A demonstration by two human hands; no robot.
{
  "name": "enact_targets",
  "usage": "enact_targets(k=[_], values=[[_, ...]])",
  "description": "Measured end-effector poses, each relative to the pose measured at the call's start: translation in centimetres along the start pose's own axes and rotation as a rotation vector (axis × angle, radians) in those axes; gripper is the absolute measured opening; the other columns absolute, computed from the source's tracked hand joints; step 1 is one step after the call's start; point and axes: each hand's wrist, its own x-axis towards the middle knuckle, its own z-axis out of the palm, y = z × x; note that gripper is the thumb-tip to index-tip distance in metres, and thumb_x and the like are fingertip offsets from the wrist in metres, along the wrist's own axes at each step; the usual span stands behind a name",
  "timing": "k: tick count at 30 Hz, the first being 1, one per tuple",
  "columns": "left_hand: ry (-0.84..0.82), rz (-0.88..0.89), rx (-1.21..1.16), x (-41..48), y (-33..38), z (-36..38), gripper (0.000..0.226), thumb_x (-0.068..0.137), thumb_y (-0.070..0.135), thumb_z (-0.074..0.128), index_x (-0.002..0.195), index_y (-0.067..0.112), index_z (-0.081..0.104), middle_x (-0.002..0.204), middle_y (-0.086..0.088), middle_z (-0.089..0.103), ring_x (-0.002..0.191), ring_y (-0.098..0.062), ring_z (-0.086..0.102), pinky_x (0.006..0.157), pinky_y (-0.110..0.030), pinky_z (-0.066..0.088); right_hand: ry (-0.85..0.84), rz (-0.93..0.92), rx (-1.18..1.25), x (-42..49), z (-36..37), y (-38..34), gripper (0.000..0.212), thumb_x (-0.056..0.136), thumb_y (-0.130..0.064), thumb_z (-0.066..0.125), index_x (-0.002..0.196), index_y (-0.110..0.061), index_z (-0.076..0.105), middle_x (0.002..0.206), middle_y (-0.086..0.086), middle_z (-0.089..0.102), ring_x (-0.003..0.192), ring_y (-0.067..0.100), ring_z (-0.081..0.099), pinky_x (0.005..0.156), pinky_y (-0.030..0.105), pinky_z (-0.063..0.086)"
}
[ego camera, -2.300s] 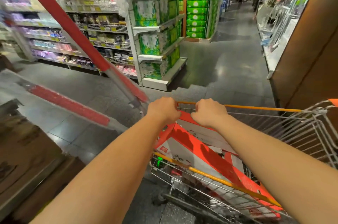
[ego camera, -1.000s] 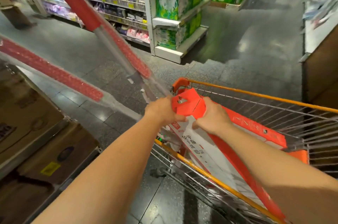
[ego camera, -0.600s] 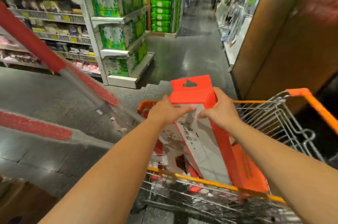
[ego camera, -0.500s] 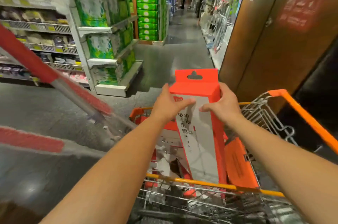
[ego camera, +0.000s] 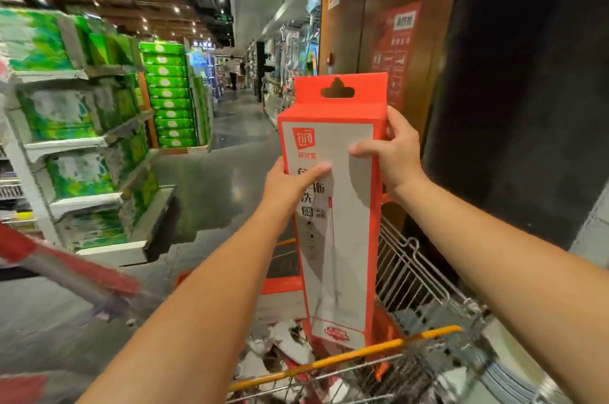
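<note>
I hold a tall red and white box point(ego camera: 339, 239) upright above a wire shopping cart point(ego camera: 415, 268) with an orange rim. My left hand point(ego camera: 290, 181) grips the box's left edge, thumb laid across the white front. My right hand point(ego camera: 392, 153) grips its right edge near the top, thumb on the front. The box has a red hang tab with a cut-out at its top. Its lower end reaches down into the cart, where more red and white packaging lies.
Red and grey mop handles point(ego camera: 66, 268) slant out at the lower left. White shelves of green packs point(ego camera: 82, 140) stand on the left, a stack of green boxes point(ego camera: 171, 97) behind. A brown wall point(ego camera: 379, 57) and dark pillar rise on the right. The grey aisle floor point(ego camera: 211, 179) runs ahead.
The box went from lying in the cart to upright and lifted higher, both hands on it throughout. My view tilted up towards the aisle.
</note>
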Motion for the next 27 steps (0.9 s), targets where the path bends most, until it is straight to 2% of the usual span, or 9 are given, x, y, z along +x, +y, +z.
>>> enact_targets(k=[4,7,10,12,14,17,20,23,27], values=[[-0.098,0.038,-0.064,-0.4,2.7,3.1,0.034,0.077,0.019,0.077,0.108,0.022,0.061,0.098,0.008,0.068,0.094,-0.010,0.064,0.085,-0.026,0.048,0.079,-0.033,0.021,-0.3,-3.5,-2.5,0.051,0.051,-0.009,0.074,0.101,-0.010,0.063,0.102,0.014,0.070,0.096,0.032,0.067,0.084,0.047,0.057],[-0.138,0.079,-0.098,-0.6,5.2,5.6,0.024,0.077,0.018,0.078,0.096,0.024,0.064,0.090,0.008,0.069,0.087,-0.009,0.065,0.082,-0.028,0.050,0.110,-0.051,0.037,-0.5,-6.1,-4.8,0.052,0.054,-0.008,0.069,0.105,-0.003,0.061,0.098,0.011,0.070,0.092,0.027,0.068,0.075,0.039,0.058],[-0.130,0.116,-0.143,-1.1,7.6,8.3,0.027,0.069,0.028,0.083,0.088,0.028,0.064,0.089,0.007,0.070,0.089,-0.014,0.067,0.079,-0.030,0.053,0.132,-0.091,0.057,-0.5,-8.4,-7.1,0.042,0.061,-0.010,0.067,0.103,-0.010,0.062,0.092,0.002,0.071,0.084,0.015,0.069,0.068,0.028,0.055],[-0.126,0.103,-0.173,-1.6,8.9,10.0,0.030,0.061,0.037,0.081,0.086,0.028,0.066,0.090,0.005,0.071,0.092,-0.019,0.068,0.082,-0.035,0.055,0.140,-0.125,0.011,-0.5,-10.1,-8.4,0.043,0.067,-0.016,0.067,0.110,-0.013,0.061,0.099,0.001,0.071,0.090,0.014,0.069,0.073,0.028,0.056],[-0.135,0.073,-0.212,-2.5,9.5,11.5,0.027,0.067,0.035,0.082,0.088,0.026,0.067,0.091,0.001,0.072,0.091,-0.022,0.069,0.086,-0.042,0.056,0.122,-0.137,-0.028,-1.1,-11.8,-9.0,0.050,0.073,-0.025,0.068,0.121,-0.016,0.057,0.109,0.001,0.069,0.099,0.015,0.068,0.080,0.029,0.057],[-0.144,0.051,-0.231,-4.4,9.7,13.8,0.041,0.066,0.039,0.082,0.099,0.020,0.069,0.094,-0.003,0.073,0.090,-0.023,0.070,0.087,-0.047,0.055,0.127,-0.002,-0.051,-3.7,-14.4,-8.2,0.064,0.072,-0.043,0.068,0.129,-0.021,0.051,0.116,-0.002,0.066,0.103,0.014,0.065,0.082,0.030,0.055],[-0.159,0.056,-0.203,-7.0,9.4,16.3,0.044,0.070,0.038,0.081,0.106,0.018,0.066,0.097,-0.001,0.072,0.093,-0.022,0.069,0.085,-0.042,0.056,0.164,0.090,-0.070,-7.1,-17.1,-6.7,0.070,0.072,-0.044,0.072,0.133,-0.019,0.048,0.118,-0.001,0.063,0.103,0.014,0.063,0.079,0.029,0.053],[-0.208,0.063,-0.171,-9.8,9.3,18.7,0.035,0.073,0.038,0.079,0.102,0.025,0.064,0.096,0.006,0.069,0.094,-0.017,0.067,0.080,-0.034,0.054,0.273,0.090,-0.022,-9.9,-19.9,-6.5,0.056,0.084,-0.028,0.071,0.132,-0.015,0.048,0.111,-0.003,0.064,0.096,0.009,0.064,0.072,0.020,0.050],[-0.276,0.081,-0.120,-13.4,9.6,21.7,0.040,0.073,0.046,0.077,0.105,0.027,0.062,0.098,0.009,0.068,0.094,-0.012,0.065,0.081,-0.033,0.053,0.379,0.056,0.029,-13.1,-23.1,-6.7,0.053,0.081,-0.026,0.072,0.127,-0.008,0.054,0.104,-0.002,0.067,0.092,0.008,0.066,0.067,0.015,0.052]])
